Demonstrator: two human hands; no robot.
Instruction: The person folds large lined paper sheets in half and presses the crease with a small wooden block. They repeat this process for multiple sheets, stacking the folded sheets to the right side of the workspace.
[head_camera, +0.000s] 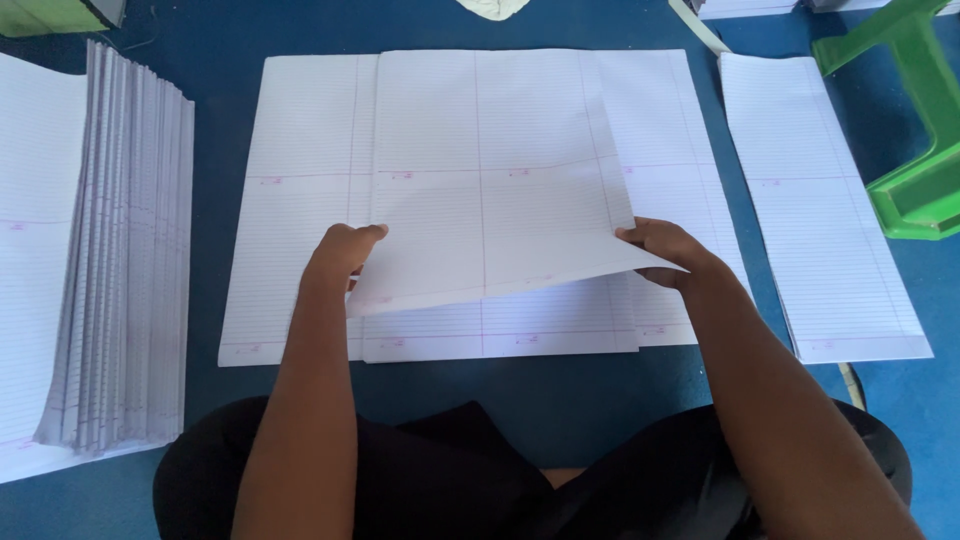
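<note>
A large white ruled sheet (500, 180) is lifted at its near edge over other ruled sheets (300, 200) spread on the blue floor. My left hand (340, 255) pinches the sheet's near left corner. My right hand (665, 250) grips its near right corner, with the fingers under the paper. The raised edge sags a little between the two hands.
A fanned stack of ruled sheets (125, 250) lies at the left. A narrow pile of folded ruled paper (815, 200) lies at the right, beside a green plastic stool (920, 150). My dark-clothed legs fill the bottom of the view. More paper stacks (745, 8) sit at the far edge.
</note>
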